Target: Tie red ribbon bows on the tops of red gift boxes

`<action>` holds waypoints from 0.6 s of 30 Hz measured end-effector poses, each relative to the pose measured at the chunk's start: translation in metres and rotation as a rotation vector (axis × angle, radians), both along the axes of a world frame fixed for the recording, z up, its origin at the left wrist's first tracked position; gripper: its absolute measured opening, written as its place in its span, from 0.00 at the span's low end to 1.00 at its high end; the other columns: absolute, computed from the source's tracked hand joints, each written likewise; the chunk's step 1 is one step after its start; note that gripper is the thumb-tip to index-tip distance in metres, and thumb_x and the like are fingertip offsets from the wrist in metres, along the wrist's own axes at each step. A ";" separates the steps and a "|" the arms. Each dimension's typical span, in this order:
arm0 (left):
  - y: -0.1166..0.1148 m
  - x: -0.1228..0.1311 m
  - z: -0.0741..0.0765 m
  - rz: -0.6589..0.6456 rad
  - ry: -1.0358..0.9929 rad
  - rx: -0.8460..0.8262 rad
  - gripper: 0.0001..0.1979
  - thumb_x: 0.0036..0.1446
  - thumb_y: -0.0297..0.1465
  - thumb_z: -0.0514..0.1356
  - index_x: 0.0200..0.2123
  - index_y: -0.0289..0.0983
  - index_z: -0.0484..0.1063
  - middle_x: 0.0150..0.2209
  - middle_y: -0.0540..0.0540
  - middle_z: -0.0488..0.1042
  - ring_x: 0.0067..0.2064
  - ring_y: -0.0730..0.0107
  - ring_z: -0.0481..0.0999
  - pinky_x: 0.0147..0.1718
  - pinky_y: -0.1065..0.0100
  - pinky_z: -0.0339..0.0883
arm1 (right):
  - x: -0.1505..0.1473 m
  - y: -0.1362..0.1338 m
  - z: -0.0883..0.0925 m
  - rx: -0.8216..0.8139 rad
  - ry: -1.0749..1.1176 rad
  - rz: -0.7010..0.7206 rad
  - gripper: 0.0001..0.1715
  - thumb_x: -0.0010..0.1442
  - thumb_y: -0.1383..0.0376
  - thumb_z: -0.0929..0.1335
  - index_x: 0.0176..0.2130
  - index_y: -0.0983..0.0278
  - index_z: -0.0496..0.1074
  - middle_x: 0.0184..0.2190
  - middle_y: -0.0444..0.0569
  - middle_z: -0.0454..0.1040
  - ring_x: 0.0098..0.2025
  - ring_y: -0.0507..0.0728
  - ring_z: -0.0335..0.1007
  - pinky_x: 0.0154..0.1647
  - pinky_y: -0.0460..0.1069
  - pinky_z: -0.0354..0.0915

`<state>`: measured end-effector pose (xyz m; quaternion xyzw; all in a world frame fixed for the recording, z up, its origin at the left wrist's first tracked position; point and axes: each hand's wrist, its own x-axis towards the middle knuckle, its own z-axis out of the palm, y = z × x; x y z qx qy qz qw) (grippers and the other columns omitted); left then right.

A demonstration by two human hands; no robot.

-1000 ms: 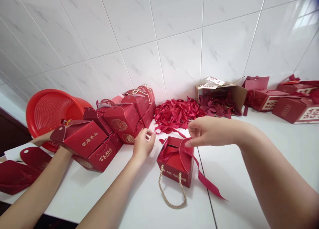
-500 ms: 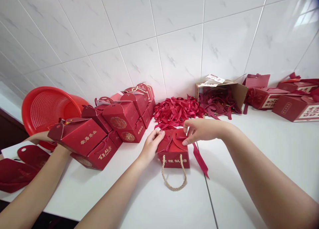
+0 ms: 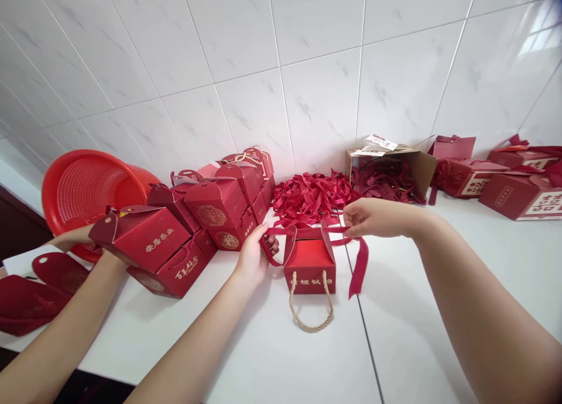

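A small red gift box [image 3: 309, 280] with gold lettering and a beige rope handle [image 3: 311, 328] stands on the white table in front of me. Its two rounded side flaps are upright, and a red ribbon [image 3: 360, 266] runs across through them. My left hand [image 3: 258, 250], left of the box, pinches one end of that ribbon between thumb and fingers. On the other side, my right hand [image 3: 367, 218] grips the ribbon with curled fingers, its loose tail hanging down onto the table. Both hands are apart from the box walls.
Stacked red gift boxes [image 3: 215, 202] stand to the left, beside a tipped red plastic basket [image 3: 99, 187]. A co-worker's arm [image 3: 83, 310] reaches in there. Behind my box lie a ribbon heap [image 3: 314, 196] and an open cardboard carton [image 3: 419, 167]. More boxes [image 3: 518, 190] stand at right.
My hands have moved apart, drawing the ribbon out to both sides. The box's rounded flaps, folded inward before, now stand up, and the red top between them shows.
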<state>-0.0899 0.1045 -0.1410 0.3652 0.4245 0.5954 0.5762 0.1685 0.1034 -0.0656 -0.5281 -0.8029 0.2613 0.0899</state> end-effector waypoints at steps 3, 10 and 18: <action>0.003 -0.003 0.002 0.021 -0.063 -0.033 0.14 0.45 0.35 0.64 0.21 0.37 0.60 0.16 0.57 0.61 0.18 0.80 0.62 0.19 0.75 0.56 | 0.013 0.002 -0.001 -0.012 -0.011 -0.025 0.09 0.50 0.60 0.67 0.24 0.62 0.66 0.23 0.43 0.67 0.26 0.52 0.60 0.23 0.46 0.53; 0.002 -0.001 -0.003 -0.081 -0.070 -0.137 0.07 0.47 0.31 0.63 0.29 0.36 0.69 0.20 0.53 0.69 0.20 0.75 0.69 0.20 0.73 0.61 | 0.016 0.002 0.001 -0.040 -0.068 -0.075 0.11 0.48 0.69 0.64 0.31 0.59 0.75 0.33 0.46 0.75 0.35 0.57 0.68 0.30 0.49 0.60; 0.013 -0.010 -0.018 -0.239 0.005 -0.186 0.08 0.47 0.29 0.64 0.26 0.37 0.66 0.14 0.59 0.56 0.12 0.83 0.54 0.11 0.78 0.43 | 0.005 0.020 -0.027 -0.208 -0.075 -0.003 0.10 0.41 0.72 0.63 0.21 0.61 0.73 0.25 0.44 0.73 0.33 0.55 0.66 0.30 0.47 0.58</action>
